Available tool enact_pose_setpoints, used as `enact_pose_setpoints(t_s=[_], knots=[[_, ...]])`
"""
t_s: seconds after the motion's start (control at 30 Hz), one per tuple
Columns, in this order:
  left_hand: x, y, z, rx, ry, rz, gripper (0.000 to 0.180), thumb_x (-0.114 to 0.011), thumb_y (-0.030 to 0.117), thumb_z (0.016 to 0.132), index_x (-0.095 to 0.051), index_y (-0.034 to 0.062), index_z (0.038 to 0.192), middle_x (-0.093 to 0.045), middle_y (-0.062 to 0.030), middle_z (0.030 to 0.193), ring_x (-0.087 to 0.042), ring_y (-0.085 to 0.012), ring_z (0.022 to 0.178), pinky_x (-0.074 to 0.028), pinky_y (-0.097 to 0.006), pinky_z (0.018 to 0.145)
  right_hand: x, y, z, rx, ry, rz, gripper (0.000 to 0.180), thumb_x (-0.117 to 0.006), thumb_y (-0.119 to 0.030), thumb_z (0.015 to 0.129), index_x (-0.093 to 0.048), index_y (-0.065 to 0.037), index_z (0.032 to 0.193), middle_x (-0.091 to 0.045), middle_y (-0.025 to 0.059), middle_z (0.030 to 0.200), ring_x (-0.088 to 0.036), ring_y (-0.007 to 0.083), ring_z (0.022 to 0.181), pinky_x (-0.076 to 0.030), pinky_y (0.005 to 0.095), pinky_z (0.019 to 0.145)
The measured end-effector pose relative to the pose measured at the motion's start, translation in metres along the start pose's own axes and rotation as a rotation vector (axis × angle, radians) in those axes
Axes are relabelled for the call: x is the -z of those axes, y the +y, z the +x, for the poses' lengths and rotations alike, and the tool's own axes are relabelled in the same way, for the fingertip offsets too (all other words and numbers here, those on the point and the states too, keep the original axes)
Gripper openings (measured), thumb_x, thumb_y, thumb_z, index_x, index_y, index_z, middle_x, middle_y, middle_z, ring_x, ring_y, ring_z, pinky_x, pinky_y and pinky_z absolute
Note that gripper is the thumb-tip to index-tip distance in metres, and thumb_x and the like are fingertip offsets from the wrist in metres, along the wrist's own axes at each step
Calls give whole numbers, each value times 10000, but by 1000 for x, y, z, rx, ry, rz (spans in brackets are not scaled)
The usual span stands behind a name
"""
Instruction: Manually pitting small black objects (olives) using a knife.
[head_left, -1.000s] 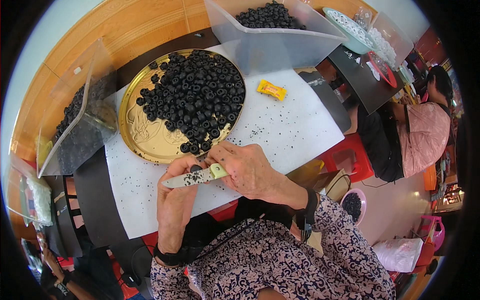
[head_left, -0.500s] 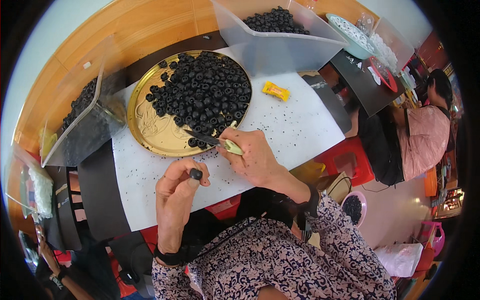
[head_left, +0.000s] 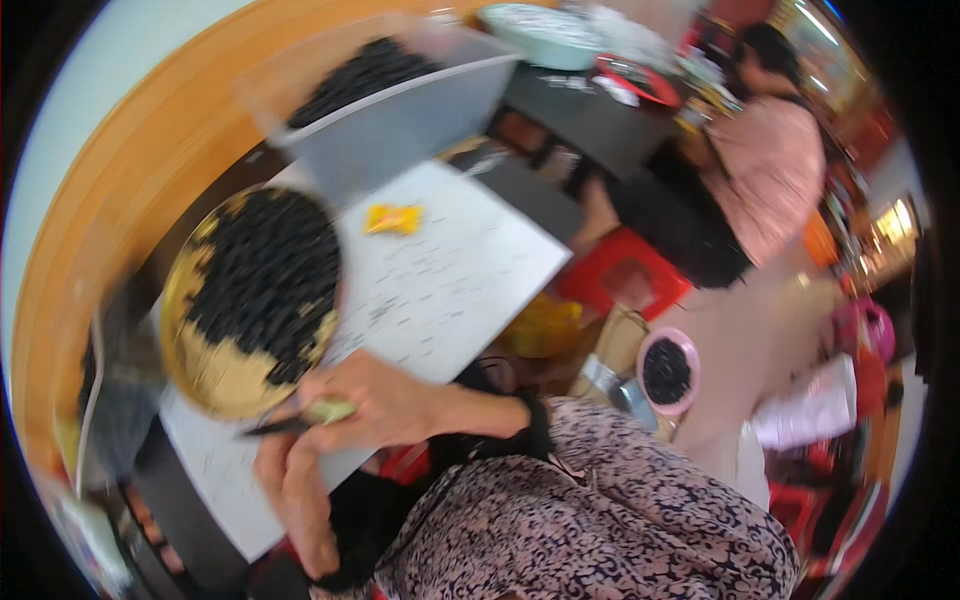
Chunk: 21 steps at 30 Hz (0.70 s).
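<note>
My right hand (head_left: 375,405) is closed round a small knife (head_left: 325,412) with a pale green handle; its dark blade points left, past the fingers of my left hand (head_left: 300,495). The left hand is just below, its fingers bent and touching or very near the right hand. What those fingers hold is hidden and blurred. Beyond my hands, a round gold tray (head_left: 225,375) lies on a white sheet (head_left: 450,265), heaped with small black round pieces (head_left: 270,265). Their holes are smeared in this view.
A clear plastic bin (head_left: 400,125) of black pieces stands behind the sheet. A yellow wrapped packet (head_left: 392,219) lies on the sheet among dark crumbs. On the right are a red stool (head_left: 625,275), a pink basin (head_left: 690,385) of dark bits and a seated person in pink (head_left: 775,170).
The view has swung right, so tray and bin appear further left. My hands have come together; they were apart, the left pinching one black round piece. The knife stays in my right hand.
</note>
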<state>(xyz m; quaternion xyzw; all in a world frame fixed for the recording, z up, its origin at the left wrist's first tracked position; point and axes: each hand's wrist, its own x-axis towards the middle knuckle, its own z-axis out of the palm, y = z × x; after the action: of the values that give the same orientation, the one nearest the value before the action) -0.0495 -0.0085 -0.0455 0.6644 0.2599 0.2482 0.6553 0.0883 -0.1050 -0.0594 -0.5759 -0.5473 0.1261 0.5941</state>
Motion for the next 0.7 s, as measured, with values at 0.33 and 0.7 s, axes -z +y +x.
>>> enact_pose_setpoints(t_s=[0.33,0.7], knots=[[52,-88,14,-427,-111,332,430,-473,229,921,-462,-36,1260,-494,-195,1259,-506,-271,1161,-426,-388,963,10,-3,-9,-94,42,256,241,-663,-167,735,-515,16,685,-546,138,542,-565,295,526,-402,364,497],[21,-47,6,-320,-163,-13,392,-503,192,917,-448,-52,1220,-519,-173,1162,-522,-302,1072,-429,-411,929,8,-3,-7,-63,35,284,222,-649,-159,735,-540,24,672,-541,150,547,-546,304,521,-405,363,505]])
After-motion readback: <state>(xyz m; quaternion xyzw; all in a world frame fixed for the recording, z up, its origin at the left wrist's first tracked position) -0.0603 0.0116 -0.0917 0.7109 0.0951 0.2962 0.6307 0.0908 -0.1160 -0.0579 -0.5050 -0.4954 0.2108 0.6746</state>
